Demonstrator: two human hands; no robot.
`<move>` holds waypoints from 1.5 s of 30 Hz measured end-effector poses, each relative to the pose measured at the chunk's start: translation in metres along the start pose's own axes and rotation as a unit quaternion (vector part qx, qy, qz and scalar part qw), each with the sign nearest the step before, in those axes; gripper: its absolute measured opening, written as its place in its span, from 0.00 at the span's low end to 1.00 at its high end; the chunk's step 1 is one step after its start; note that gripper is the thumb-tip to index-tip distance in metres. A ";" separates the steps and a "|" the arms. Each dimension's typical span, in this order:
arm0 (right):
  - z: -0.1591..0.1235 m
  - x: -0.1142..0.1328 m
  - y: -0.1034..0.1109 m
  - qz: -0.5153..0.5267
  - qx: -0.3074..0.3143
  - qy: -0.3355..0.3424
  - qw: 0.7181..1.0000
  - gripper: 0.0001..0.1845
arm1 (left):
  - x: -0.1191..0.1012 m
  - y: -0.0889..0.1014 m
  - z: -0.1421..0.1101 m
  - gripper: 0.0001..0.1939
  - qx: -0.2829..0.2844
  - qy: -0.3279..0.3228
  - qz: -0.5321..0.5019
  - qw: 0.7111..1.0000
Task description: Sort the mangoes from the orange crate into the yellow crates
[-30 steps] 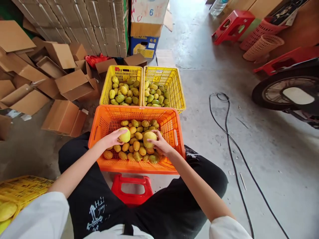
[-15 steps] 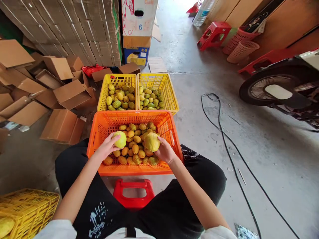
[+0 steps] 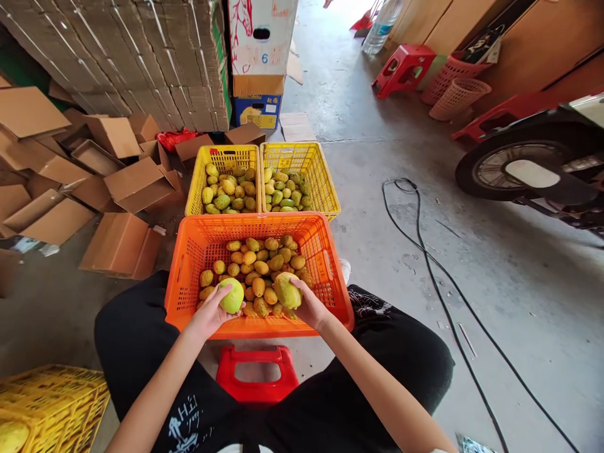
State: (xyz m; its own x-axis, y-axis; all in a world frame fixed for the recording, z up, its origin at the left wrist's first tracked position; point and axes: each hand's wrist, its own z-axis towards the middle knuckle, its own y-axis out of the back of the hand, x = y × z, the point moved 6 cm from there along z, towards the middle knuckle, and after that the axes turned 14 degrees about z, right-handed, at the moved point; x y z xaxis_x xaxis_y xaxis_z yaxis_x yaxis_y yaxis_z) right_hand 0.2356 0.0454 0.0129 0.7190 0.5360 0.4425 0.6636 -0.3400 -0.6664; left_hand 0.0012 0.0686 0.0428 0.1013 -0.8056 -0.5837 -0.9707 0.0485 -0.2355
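My left hand (image 3: 213, 313) is closed around a round yellow-green fruit (image 3: 231, 296), over the near left part of an orange plastic crate (image 3: 178, 296). In my right hand (image 3: 309, 304) is a larger, longer yellow-green fruit (image 3: 287, 290), gripped from its right side with the thumb on top. Both fruits are held apart, above a heap of smaller orange and greenish oval fruits (image 3: 258, 267) on the crate's floor. The exact kind of fruit is unclear.
Two yellow crates (image 3: 302, 151) of green-yellow fruit touch the orange crate's far side. A red stool (image 3: 257, 390) stands between my legs. Open cardboard boxes (image 3: 117, 242) lie left, another yellow crate (image 3: 56, 402) near left. A black cable (image 3: 434, 270) and motorbike wheel (image 3: 514, 167) are right.
Both hands have come nearer to me with their fruits. The right-hand fruit has turned in the grip, and the left hand has shifted slightly right. The view has moved a little.
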 end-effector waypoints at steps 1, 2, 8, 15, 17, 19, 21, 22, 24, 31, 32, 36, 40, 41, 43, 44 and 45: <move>0.001 0.001 0.000 -0.006 0.000 -0.001 1.000 0.21 | 0.002 -0.001 0.005 0.24 -0.007 -0.003 0.010 1.000; 0.002 0.002 0.000 -0.008 -0.002 0.000 1.000 0.21 | 0.004 -0.002 0.010 0.25 -0.016 0.000 0.025 1.000; 0.011 0.011 -0.005 0.017 -0.017 0.016 1.000 0.20 | 0.008 -0.015 0.037 0.21 -0.032 0.003 0.042 0.999; 0.016 -0.003 0.002 0.024 -0.048 0.033 0.998 0.29 | 0.021 -0.010 0.048 0.21 -0.040 -0.085 0.104 0.990; 0.017 -0.008 0.008 0.021 -0.068 0.031 0.997 0.30 | 0.030 -0.003 0.051 0.21 -0.063 -0.086 0.121 0.987; 0.019 -0.011 0.014 0.020 -0.093 0.042 0.995 0.29 | 0.042 0.004 0.054 0.20 -0.102 -0.077 0.151 0.980; 0.023 -0.010 0.017 0.029 -0.107 0.061 0.992 0.25 | 0.051 0.013 0.057 0.18 -0.156 -0.089 0.210 0.961; 0.025 -0.009 0.016 0.036 -0.105 0.069 0.991 0.24 | 0.053 0.017 0.057 0.16 -0.188 -0.110 0.254 0.942; 0.029 -0.007 0.010 0.055 -0.083 0.069 0.993 0.21 | 0.056 0.021 0.057 0.12 -0.238 -0.166 0.347 0.892; 0.031 -0.004 -0.010 0.136 -0.021 0.003 0.991 0.16 | 0.074 0.022 0.057 0.13 -0.304 -0.256 0.497 0.772; 0.031 -0.004 -0.010 0.135 -0.023 -0.001 0.991 0.16 | 0.075 0.021 0.056 0.14 -0.306 -0.265 0.508 0.761; 0.029 0.003 -0.016 0.079 -0.027 0.035 0.996 0.19 | 0.075 0.017 0.054 0.16 -0.313 -0.286 0.527 0.737; 0.018 0.008 -0.037 -0.011 -0.006 0.091 0.996 0.23 | 0.075 0.019 0.052 0.16 -0.334 -0.304 0.500 0.739; 0.014 0.007 -0.042 -0.020 -0.003 0.098 0.995 0.24 | 0.075 0.020 0.051 0.17 -0.340 -0.313 0.484 0.743; 0.008 0.002 -0.049 -0.021 -0.005 0.111 0.994 0.27 | 0.074 0.023 0.049 0.21 -0.348 -0.337 0.445 0.753; 0.005 -0.001 -0.050 -0.018 -0.006 0.120 0.993 0.27 | 0.073 0.024 0.047 0.24 -0.350 -0.351 0.424 0.758; 0.004 -0.004 -0.050 -0.014 -0.012 0.128 0.992 0.28 | 0.072 0.026 0.045 0.27 -0.352 -0.364 0.402 0.763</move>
State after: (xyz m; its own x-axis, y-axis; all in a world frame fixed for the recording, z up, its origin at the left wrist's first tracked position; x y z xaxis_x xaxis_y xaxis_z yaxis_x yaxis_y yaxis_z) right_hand 0.1987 0.0627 0.0420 0.7273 0.3327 0.6002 0.6863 -0.3483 -0.6385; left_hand -0.0067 0.0382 -0.0404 -0.7425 -0.1295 -0.6572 -0.6338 -0.1819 0.7518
